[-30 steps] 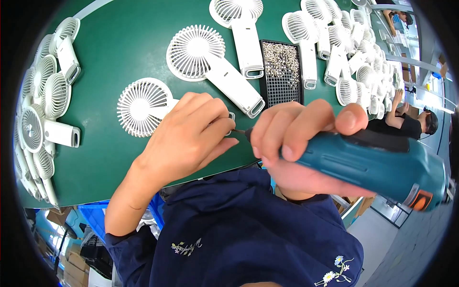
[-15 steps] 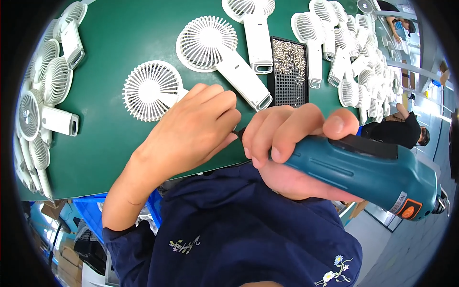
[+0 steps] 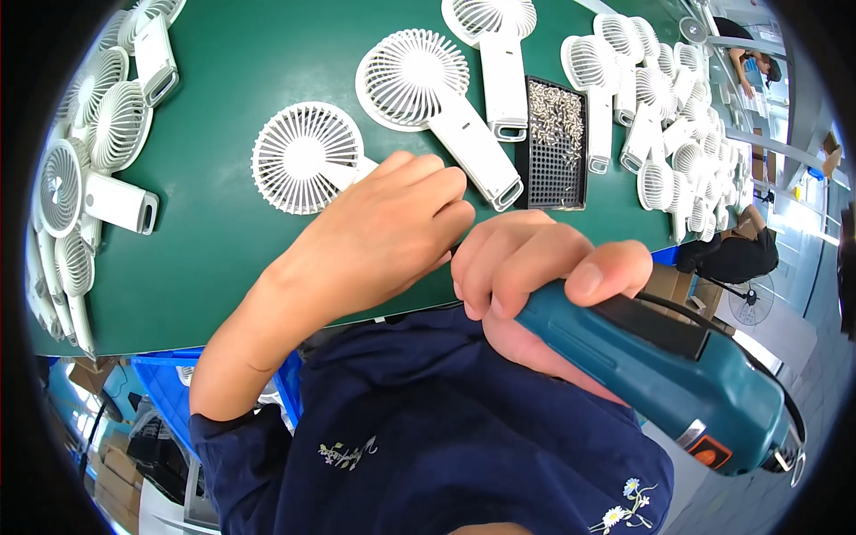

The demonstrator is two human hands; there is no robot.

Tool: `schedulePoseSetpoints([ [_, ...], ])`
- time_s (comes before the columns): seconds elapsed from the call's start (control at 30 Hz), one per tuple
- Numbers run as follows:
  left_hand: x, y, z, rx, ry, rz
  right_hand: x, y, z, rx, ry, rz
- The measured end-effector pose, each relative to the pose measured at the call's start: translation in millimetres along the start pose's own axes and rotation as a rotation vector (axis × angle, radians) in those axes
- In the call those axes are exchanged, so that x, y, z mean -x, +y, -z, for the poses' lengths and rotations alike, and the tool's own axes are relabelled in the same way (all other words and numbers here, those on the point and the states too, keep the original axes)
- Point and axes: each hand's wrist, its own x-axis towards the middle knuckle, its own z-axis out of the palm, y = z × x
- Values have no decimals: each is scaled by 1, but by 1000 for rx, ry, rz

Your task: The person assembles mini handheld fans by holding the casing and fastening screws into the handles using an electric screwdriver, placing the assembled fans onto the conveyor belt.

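Note:
My left hand is closed over the handle of a white handheld fan. Its round slatted head shows past my knuckles, and most of the handle is hidden. In my right hand is a teal electric screwdriver, its body slanting down to the right. The screwdriver's tip end meets my left fingers, which hide the bit and whatever it touches. Another white fan lies just beyond, beside a black perforated tray partly covered with small metal screws.
The fans sit on a green tabletop. Several more white fans are piled at the left and at the right. A blue bin stands below the near edge. Another person is at the far right.
The screwdriver's rear end has swung downward, and its cord now shows behind it. The whole view has shifted slightly, so the table things appear farther right and higher. Both grips stay the same.

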Motion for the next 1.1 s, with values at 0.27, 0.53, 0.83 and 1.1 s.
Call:
schedulePoseSetpoints([
  [0.27, -8, -1, 3, -48, -71, -52, -2, -13, 2, 1, 75, 127],
  [0.53, -2, 42, -24, -634, 79, 448, -31, -45, 47, 32, 349, 281],
  [0.83, 1, 29, -12, -775, -55, 397, -32, -46, 77, -41, 588, 271],
  [1.1, -41, 17, -35, -769, 106, 485, -34, -44, 88, -178, 688, 206],
])
